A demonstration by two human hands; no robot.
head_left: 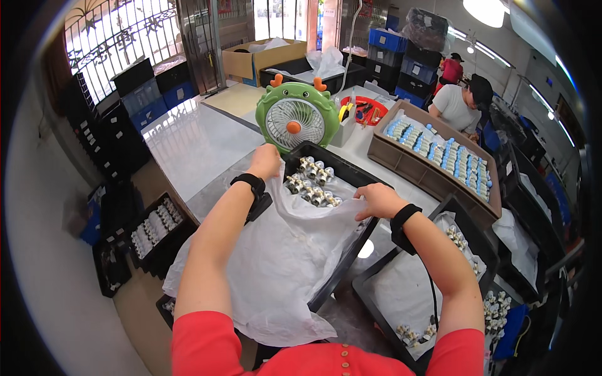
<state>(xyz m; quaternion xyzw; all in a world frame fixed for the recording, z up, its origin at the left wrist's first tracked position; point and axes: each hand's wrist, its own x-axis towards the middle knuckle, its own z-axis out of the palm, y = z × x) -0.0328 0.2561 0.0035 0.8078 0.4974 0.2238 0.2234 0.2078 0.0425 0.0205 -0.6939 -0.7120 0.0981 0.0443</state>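
A white plastic sheet [282, 250] over the black tray [360, 178] was pinched by the left hand [264, 161] and right hand [376, 200], each grip pressed together.

Bright daylight from the barred windows [119, 37] – glare on the table [188, 138] – edges bent, dark rim

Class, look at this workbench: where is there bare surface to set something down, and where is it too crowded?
Free: the glossy tabletop left of the green fan, up to the black crates. A thin strip lies between the black tray and the brown parts box. Crowded: the tray under the left hand and right hand, and the trays at right.
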